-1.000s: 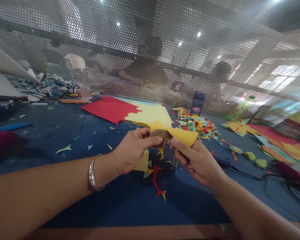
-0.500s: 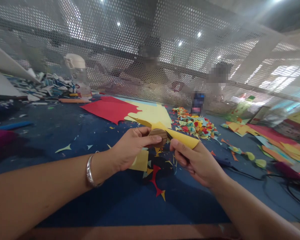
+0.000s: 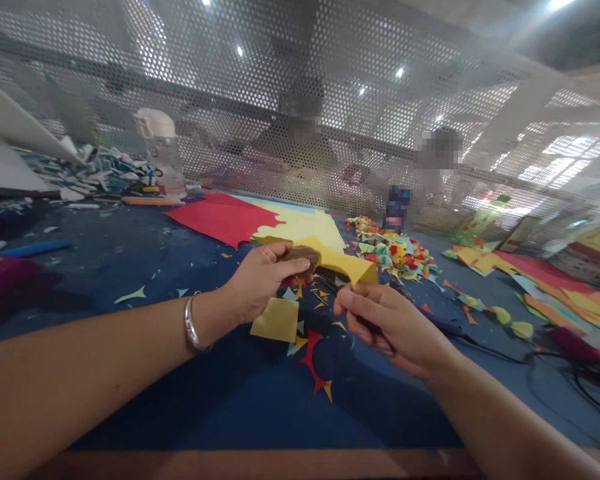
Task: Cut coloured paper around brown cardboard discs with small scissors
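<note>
My left hand (image 3: 265,277) is closed on a brown round disc, its thumb pressed flat on top. Held with the disc is a sheet of yellow paper (image 3: 355,265), which has a curved cut edge and stretches right toward my other hand. My right hand (image 3: 380,317) is closed around scissors, whose dark blades (image 3: 333,279) show just left of its fingers, below the paper. The handles are hidden in the fist. Under the hands lie a yellow paper square (image 3: 276,321), a red offcut (image 3: 311,360) and small scraps.
Behind my hands lie red paper (image 3: 225,220) and pale yellow paper (image 3: 313,230). A pile of small colored paper pieces (image 3: 403,257) sits to their right. Farther out are a water bottle (image 3: 164,153), stacked colored sheets (image 3: 570,287) and a black cable (image 3: 500,357). A perforated screen stands behind.
The scissors have moved away from the disc's edge, down and slightly left. The yellow paper has swung lower, and the disc has tilted and shifted slightly left.
</note>
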The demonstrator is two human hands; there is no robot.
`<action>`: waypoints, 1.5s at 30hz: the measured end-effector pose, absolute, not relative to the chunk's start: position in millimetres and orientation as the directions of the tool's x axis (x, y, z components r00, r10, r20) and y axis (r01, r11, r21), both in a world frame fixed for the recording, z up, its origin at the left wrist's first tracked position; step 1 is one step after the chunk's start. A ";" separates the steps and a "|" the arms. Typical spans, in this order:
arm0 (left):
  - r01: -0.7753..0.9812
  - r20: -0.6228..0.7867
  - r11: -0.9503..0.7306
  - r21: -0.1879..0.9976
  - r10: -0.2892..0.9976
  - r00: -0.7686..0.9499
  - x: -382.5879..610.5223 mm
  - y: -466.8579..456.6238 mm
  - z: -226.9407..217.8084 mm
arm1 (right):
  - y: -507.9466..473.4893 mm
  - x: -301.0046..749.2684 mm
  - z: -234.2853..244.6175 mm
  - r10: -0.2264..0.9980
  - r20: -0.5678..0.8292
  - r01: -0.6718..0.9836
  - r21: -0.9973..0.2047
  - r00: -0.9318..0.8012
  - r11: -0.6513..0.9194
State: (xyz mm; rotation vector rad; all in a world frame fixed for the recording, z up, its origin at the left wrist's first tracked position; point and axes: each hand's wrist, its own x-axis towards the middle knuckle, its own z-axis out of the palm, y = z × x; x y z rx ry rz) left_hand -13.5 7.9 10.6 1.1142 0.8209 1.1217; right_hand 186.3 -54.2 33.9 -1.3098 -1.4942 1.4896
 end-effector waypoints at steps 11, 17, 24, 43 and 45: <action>0.024 0.066 -0.078 0.997 0.942 0.330 -15.6 10.1 0.7 | -58.7 212.9 57.7 0.907 -0.140 0.134 -0.986 -0.396 -0.094; 0.027 0.123 -0.144 0.989 0.916 0.382 -15.3 5.1 4.3 | -47.2 207.1 47.7 0.928 -0.203 0.301 -0.948 -0.311 -0.107; -0.021 0.091 -0.090 0.996 0.917 0.389 -13.8 -2.7 11.1 | -43.2 201.9 40.0 0.939 -0.219 0.385 -0.917 -0.267 -0.104; -0.227 -0.091 0.204 0.952 0.901 0.425 -9.2 -8.0 16.6 | -41.1 199.8 35.9 0.941 -0.223 0.295 -0.945 -0.254 -0.144; -0.233 -0.065 0.184 0.955 0.895 0.442 -9.4 -7.7 14.6 | -41.2 199.9 35.7 0.940 -0.216 0.286 -0.948 -0.263 -0.138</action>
